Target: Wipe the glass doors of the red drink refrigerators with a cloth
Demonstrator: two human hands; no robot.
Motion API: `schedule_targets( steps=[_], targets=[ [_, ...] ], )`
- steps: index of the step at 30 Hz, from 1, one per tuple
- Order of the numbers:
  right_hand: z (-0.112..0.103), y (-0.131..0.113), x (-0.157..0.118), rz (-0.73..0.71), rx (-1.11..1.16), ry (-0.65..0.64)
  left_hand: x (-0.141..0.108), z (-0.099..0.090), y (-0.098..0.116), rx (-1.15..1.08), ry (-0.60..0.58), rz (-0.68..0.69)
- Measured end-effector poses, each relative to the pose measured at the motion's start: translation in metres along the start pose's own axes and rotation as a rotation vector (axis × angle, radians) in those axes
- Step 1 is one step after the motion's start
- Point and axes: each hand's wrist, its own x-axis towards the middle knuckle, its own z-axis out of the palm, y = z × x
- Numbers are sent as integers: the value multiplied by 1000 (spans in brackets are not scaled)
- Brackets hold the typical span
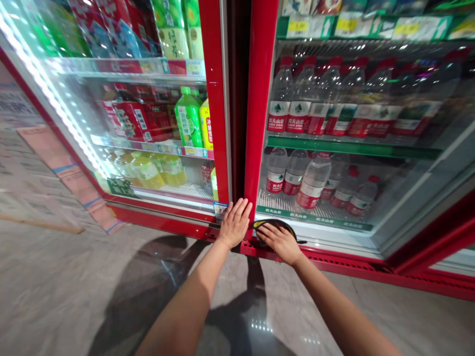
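Note:
My left hand [234, 225] rests with fingers stretched out on the low red door frame [256, 148], near the dark gap between two drinks fridges. Its palm faces away and no object shows in it. Under my right hand [282, 243] is a black-rimmed pad with yellow inside [293, 230], pressed near the bottom edge of the right fridge's glass door. The fingers lie over the pad and cover much of it, so its exact kind is unclear. A short dark tip sticks out to its right.
Red-capped water bottles [297, 109] stand in rows behind the right glass. The left fridge holds green bottles [188, 116] and red cartons [143, 121]. Stacked boxes [44, 163] stand at the left. Below lies grey floor [55, 287] with my shadow on it.

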Motion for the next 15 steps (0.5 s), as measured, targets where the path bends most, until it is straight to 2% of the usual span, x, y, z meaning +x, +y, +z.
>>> schedule_targets(
  steps=[3, 6, 8, 12, 15],
  targets=[
    [-19, 20, 3, 134, -41, 47, 9, 2, 8, 6, 36, 60],
    [-27, 34, -19, 272, -93, 95, 16, 4, 17, 27, 65, 130],
    [-23, 36, -41, 262, -111, 92, 19, 7, 23, 29, 57, 169],
    [-25, 45, -62, 81, -97, 35, 25, 14, 37, 21, 23, 235],
    [-43, 66, -63, 168, -123, 41, 31, 21, 50, -1, 3, 244]
  ],
)
